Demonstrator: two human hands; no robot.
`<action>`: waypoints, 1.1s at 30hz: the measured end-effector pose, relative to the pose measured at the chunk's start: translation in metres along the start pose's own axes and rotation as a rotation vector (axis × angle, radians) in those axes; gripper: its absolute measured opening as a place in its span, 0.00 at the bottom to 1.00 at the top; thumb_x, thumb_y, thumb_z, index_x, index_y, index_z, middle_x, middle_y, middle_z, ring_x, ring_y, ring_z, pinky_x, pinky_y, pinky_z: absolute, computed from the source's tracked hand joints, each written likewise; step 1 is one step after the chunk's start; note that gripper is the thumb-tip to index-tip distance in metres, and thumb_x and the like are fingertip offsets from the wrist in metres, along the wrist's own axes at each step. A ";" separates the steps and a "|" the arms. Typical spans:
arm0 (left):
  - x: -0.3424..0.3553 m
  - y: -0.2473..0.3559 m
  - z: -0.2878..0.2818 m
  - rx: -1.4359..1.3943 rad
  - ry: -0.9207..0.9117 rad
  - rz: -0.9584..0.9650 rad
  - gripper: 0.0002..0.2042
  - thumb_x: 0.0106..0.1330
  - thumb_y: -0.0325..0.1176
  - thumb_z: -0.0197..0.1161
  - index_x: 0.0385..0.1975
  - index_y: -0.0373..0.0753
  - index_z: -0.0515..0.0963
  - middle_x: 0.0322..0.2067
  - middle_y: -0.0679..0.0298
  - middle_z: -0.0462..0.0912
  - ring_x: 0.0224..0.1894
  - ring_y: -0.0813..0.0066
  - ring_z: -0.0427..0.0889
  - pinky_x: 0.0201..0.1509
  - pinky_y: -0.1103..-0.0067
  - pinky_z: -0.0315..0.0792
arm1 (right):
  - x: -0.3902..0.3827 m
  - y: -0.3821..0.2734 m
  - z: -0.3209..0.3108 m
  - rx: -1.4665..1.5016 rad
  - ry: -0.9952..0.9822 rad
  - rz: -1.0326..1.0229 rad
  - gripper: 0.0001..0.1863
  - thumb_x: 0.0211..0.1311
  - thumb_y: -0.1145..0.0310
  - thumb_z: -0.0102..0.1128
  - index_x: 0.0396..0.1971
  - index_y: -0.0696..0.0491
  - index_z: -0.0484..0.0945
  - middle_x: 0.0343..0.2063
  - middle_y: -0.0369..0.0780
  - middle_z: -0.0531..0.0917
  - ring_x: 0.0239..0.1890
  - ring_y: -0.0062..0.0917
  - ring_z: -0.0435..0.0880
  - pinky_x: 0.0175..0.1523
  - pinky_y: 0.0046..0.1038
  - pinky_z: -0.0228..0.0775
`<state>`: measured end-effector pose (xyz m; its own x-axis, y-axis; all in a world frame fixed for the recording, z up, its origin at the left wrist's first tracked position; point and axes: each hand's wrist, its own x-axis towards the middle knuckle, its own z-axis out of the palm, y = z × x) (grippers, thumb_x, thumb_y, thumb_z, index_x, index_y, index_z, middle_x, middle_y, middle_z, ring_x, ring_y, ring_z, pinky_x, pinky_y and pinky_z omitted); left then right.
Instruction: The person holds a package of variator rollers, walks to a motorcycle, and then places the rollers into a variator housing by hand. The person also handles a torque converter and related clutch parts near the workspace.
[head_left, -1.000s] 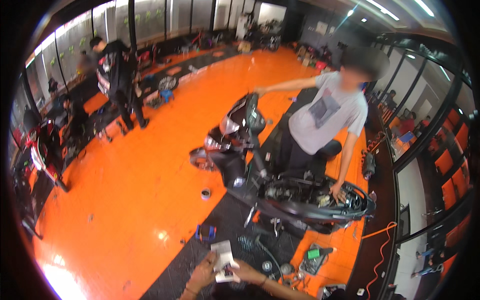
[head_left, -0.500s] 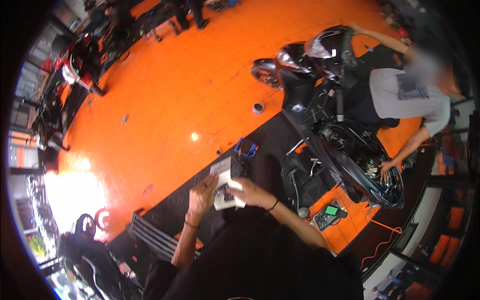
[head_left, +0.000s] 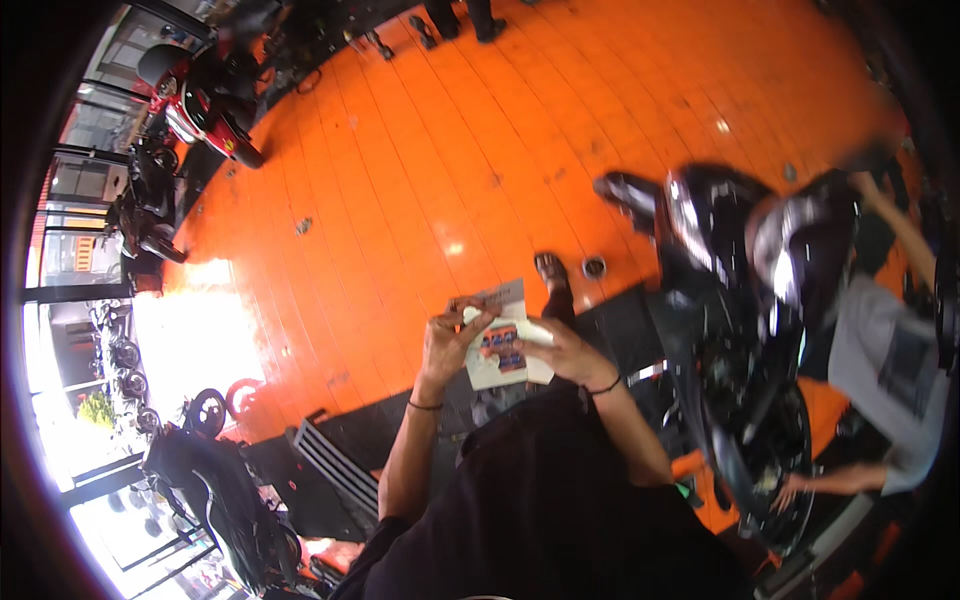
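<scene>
My left hand [head_left: 445, 345] grips a small white paper leaflet or packet [head_left: 492, 369] at its upper left, fingers closed on it. My right hand [head_left: 555, 352] holds its right side, with fingers over the printed orange-and-blue middle; whether that is a picture or small items I cannot tell. My shoe [head_left: 550, 268] rests on the orange floor beyond the paper. A partly stripped dark scooter [head_left: 680, 235] stands to my right.
A person in a grey shirt [head_left: 880, 370] leans at the scooter with an arm on it. A red scooter [head_left: 210, 120] and dark motorbikes [head_left: 220, 495] line the left. A metal rack [head_left: 330, 460] lies low at left. Another person's legs [head_left: 470, 15] show at top.
The view has swung downward and round. My hands and the paper sit higher in the picture, my foot now shows, and the scooter and grey-shirted person appear farther right and lower.
</scene>
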<state>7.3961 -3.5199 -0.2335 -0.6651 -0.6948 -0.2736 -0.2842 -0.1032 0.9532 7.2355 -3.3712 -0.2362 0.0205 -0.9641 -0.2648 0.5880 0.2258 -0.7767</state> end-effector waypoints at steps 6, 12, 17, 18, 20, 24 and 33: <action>0.182 0.096 0.008 0.433 0.017 0.312 0.15 0.61 0.31 0.72 0.45 0.29 0.83 0.52 0.52 0.83 0.63 0.60 0.75 0.52 0.73 0.79 | 0.121 -0.126 -0.066 0.135 0.225 0.052 0.21 0.73 0.67 0.57 0.61 0.58 0.70 0.50 0.40 0.83 0.48 0.20 0.84 0.50 0.24 0.80; 0.302 0.148 0.020 0.585 0.110 0.304 0.30 0.57 0.29 0.72 0.62 0.31 0.72 0.60 0.48 0.76 0.57 0.48 0.79 0.53 0.64 0.80 | 0.211 -0.210 -0.134 -0.154 0.328 -0.048 0.21 0.72 0.66 0.59 0.60 0.59 0.71 0.49 0.39 0.82 0.48 0.20 0.83 0.49 0.24 0.78; 0.442 0.181 0.007 0.657 0.034 0.261 0.33 0.58 0.29 0.70 0.64 0.28 0.66 0.54 0.40 0.78 0.46 0.42 0.84 0.45 0.61 0.81 | 0.301 -0.278 -0.195 -0.314 0.354 -0.140 0.19 0.73 0.68 0.56 0.59 0.60 0.71 0.45 0.41 0.84 0.42 0.24 0.86 0.42 0.28 0.80; 0.468 0.175 0.013 0.684 0.031 0.230 0.33 0.58 0.28 0.70 0.64 0.27 0.65 0.52 0.39 0.79 0.44 0.41 0.84 0.44 0.60 0.81 | 0.322 -0.278 -0.211 -0.438 0.354 -0.253 0.19 0.73 0.69 0.55 0.59 0.60 0.70 0.42 0.43 0.85 0.39 0.27 0.87 0.41 0.30 0.80; 0.529 0.183 0.026 0.698 0.028 0.192 0.29 0.58 0.24 0.67 0.62 0.32 0.69 0.36 0.44 0.85 0.36 0.46 0.86 0.36 0.63 0.81 | 0.353 -0.304 -0.229 -0.695 0.419 -0.370 0.19 0.72 0.71 0.55 0.59 0.61 0.69 0.38 0.45 0.86 0.35 0.32 0.88 0.39 0.32 0.80; 0.648 0.211 0.061 0.617 -0.196 0.254 0.27 0.58 0.21 0.66 0.59 0.27 0.68 0.36 0.43 0.85 0.38 0.41 0.85 0.37 0.62 0.82 | 0.390 -0.383 -0.295 -0.706 0.585 -0.261 0.18 0.70 0.74 0.55 0.58 0.61 0.70 0.33 0.47 0.86 0.31 0.33 0.88 0.38 0.33 0.81; 0.900 0.313 0.199 0.102 -0.754 0.103 0.14 0.71 0.22 0.56 0.55 0.28 0.76 0.37 0.53 0.87 0.42 0.73 0.87 0.49 0.77 0.80 | 0.397 -0.525 -0.452 0.315 0.874 -0.458 0.18 0.75 0.70 0.50 0.61 0.60 0.69 0.51 0.44 0.81 0.49 0.30 0.84 0.49 0.30 0.83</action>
<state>6.5717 -4.0357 -0.2071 -0.9723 -0.0199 -0.2327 -0.2332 0.0274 0.9720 6.5700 -3.8095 -0.1920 -0.7788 -0.4819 -0.4016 0.5789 -0.3057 -0.7559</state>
